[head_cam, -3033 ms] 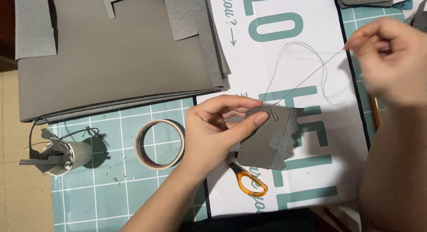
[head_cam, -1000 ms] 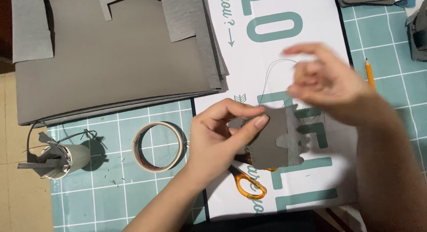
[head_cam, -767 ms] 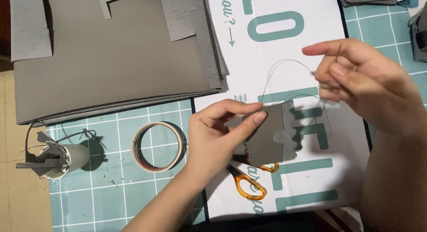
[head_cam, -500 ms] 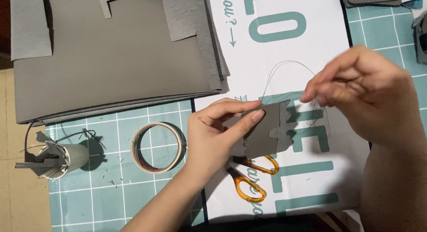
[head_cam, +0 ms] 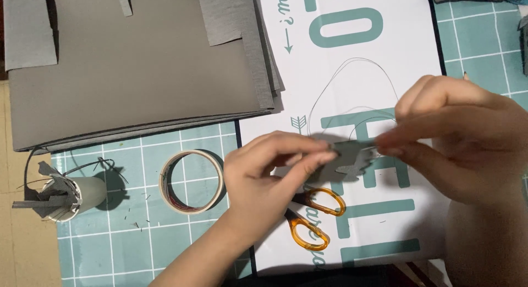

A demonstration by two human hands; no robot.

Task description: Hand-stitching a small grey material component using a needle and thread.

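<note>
Spread across the desk: a teal cutting mat (head_cam: 181, 248) with a white grid, its left edge giving way to bare tan desk. Stacked over the mat's far-left corner, large grey sheets (head_cam: 137, 67), cut into flaps along the far edge. Laid down the middle toward the right, a white printed sheet (head_cam: 407, 39) with big teal lettering. Near the front-left corner, a small paper cup (head_cam: 71, 196) stuffed with grey offcuts. Just right of that, on the mat, a roll of tape (head_cam: 191, 181) lying flat. At the front edge of the white sheet, orange-handled scissors (head_cam: 311, 221), partly under the wrist.

Held above the white sheet, between both hands: a small grey cutout (head_cam: 346, 161), pinched at its left end by the left hand (head_cam: 264, 177), thumb and forefinger closed on it. Compared with three seconds back, the right hand (head_cam: 462, 138) no longer out at the far-right corner with the thread pulled taut, now drawn in against the cutout's right end, fingertips pressed together on something too fine and blurred to name for sure. Thin thread (head_cam: 352, 78) gone slack, looping over the sheet behind the hands. Judged from that: one stitch pulled through, another apparently being started.

Room beyond the desk not shown.
</note>
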